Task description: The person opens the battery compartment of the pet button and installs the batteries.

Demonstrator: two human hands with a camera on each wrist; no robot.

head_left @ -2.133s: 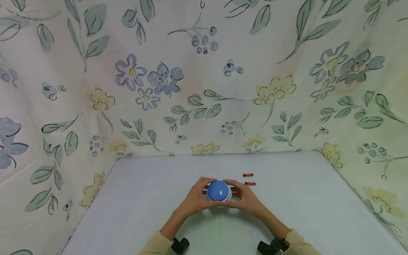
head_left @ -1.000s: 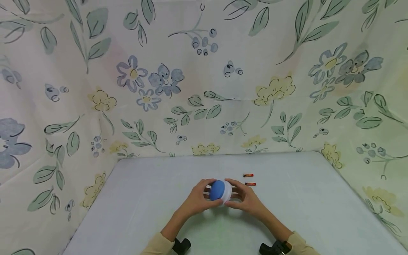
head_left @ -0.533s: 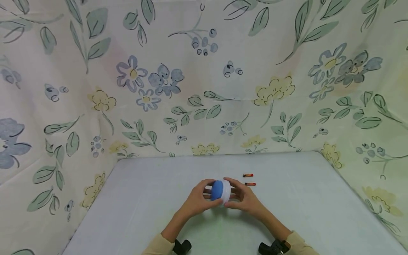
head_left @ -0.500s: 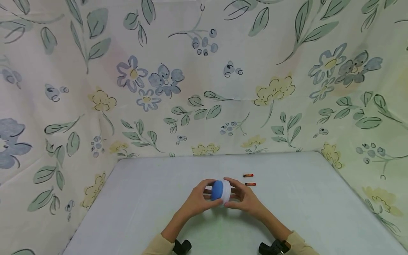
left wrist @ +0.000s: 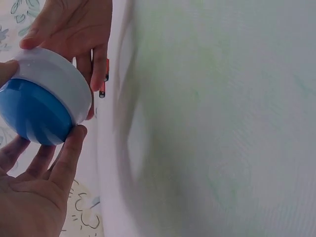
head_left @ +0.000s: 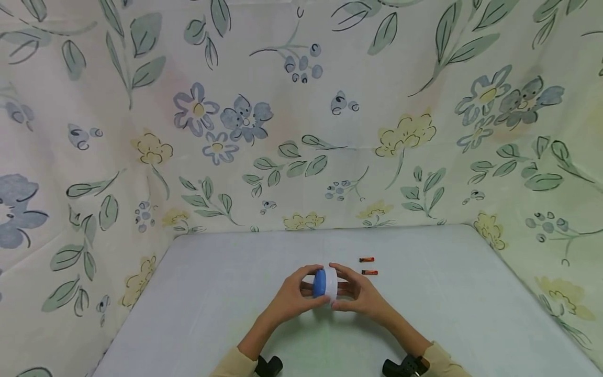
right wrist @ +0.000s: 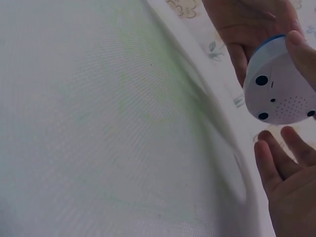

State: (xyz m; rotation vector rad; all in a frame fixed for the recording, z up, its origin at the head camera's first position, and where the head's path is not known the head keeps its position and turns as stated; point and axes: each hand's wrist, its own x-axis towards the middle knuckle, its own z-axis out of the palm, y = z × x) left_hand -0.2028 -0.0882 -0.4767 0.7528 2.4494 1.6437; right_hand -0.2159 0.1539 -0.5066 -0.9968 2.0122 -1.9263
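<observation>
A buzzer button (head_left: 331, 285) with a blue dome and a round white base is held on its side between my hands above the table. My left hand (head_left: 294, 293) grips it from the dome side, with thumb and fingertips at the rim in the left wrist view. My right hand (head_left: 358, 290) holds the base edge between thumb and index finger; the other fingers stand off it. In the right wrist view, the white underside (right wrist: 279, 91) shows dark round feet, a small screw hole and a cluster of speaker holes.
Two small orange-and-black batteries (head_left: 369, 272) lie on the white-covered table (head_left: 226, 277), just beyond my right hand. A floral cloth (head_left: 301, 183) hangs behind the table and along both sides. Black cameras (head_left: 268, 365) are strapped to both wrists.
The buzzer button has turned from dome facing up to dome facing left, with its underside toward the right hand. Both hands have stayed nearly in place; the batteries have not moved.
</observation>
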